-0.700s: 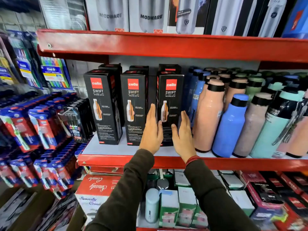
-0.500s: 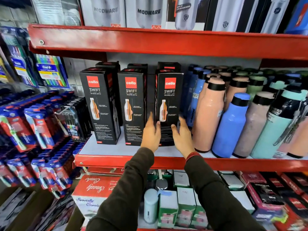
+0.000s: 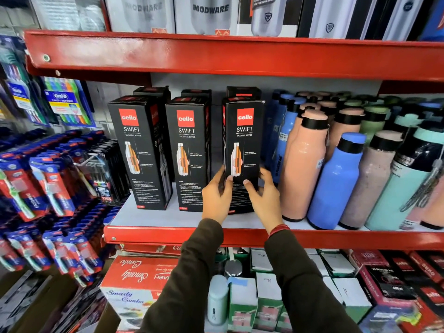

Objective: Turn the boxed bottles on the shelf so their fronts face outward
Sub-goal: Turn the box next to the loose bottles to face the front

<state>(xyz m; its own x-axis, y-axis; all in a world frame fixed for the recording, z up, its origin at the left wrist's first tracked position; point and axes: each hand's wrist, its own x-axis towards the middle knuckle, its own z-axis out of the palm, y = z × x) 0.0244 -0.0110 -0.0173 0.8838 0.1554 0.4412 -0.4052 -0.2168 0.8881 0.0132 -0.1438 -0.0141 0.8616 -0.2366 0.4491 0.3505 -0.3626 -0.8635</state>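
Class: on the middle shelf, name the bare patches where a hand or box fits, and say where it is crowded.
Bare: the shelf board before the left box and middle box, and the gaps between the boxes. Crowded: the loose bottles at right stand packed together, and both hands hold the right box.

Glossy cardboard boxes [image 3: 243, 150], painted metal shelf [image 3: 216, 236]
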